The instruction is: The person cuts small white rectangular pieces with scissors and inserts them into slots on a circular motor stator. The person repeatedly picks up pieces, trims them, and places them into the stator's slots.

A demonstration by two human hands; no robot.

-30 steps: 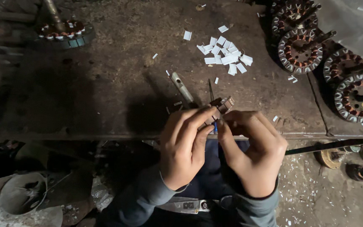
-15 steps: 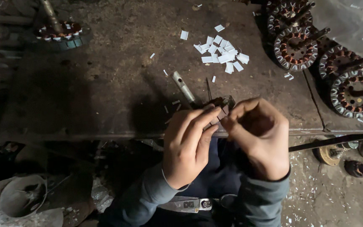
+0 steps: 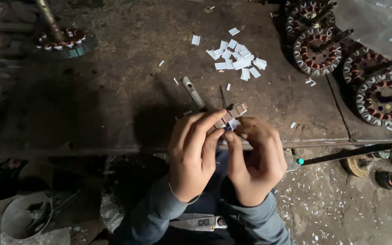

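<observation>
From above, through the head camera, both hands have drawn closer together than a moment ago and sit at the near edge of the desk (image 3: 114,113). The left hand (image 3: 195,156) is curled shut around a small brown slotted piece (image 3: 230,115), fingers wrapped over its lower part so only its top end shows. The right hand (image 3: 257,159), which half a second back stood higher with fingers raised, has come down and closed in; its thumb and forefinger pinch a small white slip (image 3: 233,123) right against the piece. To my eye the slip is being pressed into a slot.

On the desk beyond lies a pile of white slips (image 3: 237,59), a thin metal tool (image 3: 193,93) just ahead of the hands, and wound stators (image 3: 316,52) off right. Scissors (image 3: 198,222) rest in the lap.
</observation>
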